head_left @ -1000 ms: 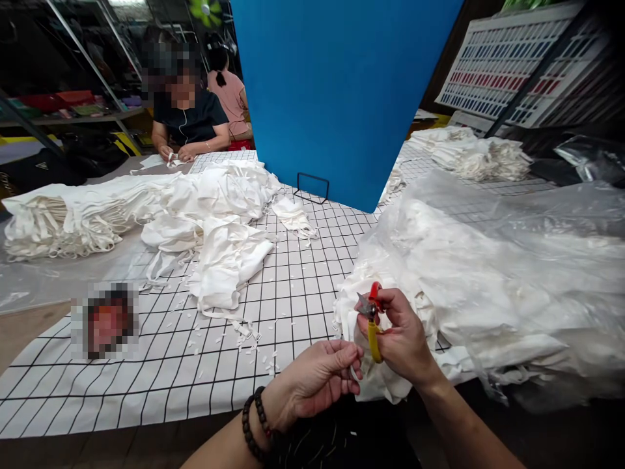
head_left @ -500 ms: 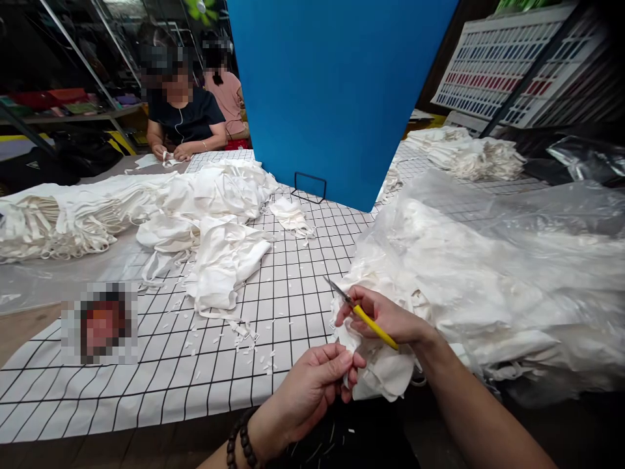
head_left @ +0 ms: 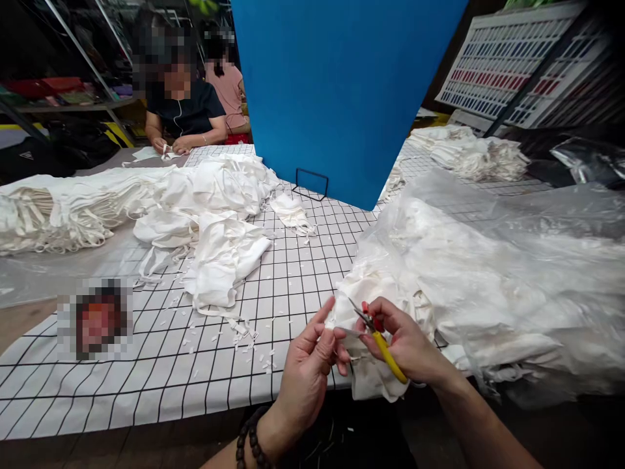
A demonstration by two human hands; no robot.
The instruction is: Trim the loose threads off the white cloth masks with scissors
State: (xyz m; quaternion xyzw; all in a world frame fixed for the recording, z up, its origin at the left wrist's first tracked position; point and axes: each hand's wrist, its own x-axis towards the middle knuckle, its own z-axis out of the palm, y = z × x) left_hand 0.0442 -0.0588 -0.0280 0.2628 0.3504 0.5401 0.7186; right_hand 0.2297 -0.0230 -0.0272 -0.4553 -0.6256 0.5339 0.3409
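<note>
- The right hand (head_left: pixel 407 342) is closed around a pair of thread snips (head_left: pixel 378 335) with a yellow and red grip; their long axis runs diagonally, the grip low and to the right, the blades pointing up and left toward the other hand.
- The left hand (head_left: pixel 312 361), beaded bracelet (head_left: pixel 247 440) on its wrist, pinches a white cloth piece (head_left: pixel 374 384) with thumb and fingertips, forefinger raised; the blade tips sit just beside that pinch.
- The cloth piece hangs over the near edge of the surface (head_left: pixel 146 384), which has a black-gridded white cover.
- Just right lies a heap of white pieces under clear plastic film (head_left: pixel 488 260).
- Loose white pieces (head_left: pixel 215 221) are piled further left, with small trimmings scattered near them.
- Behind stands a blue panel (head_left: pixel 342 91); a seated person (head_left: pixel 180 111) works at the far end.
</note>
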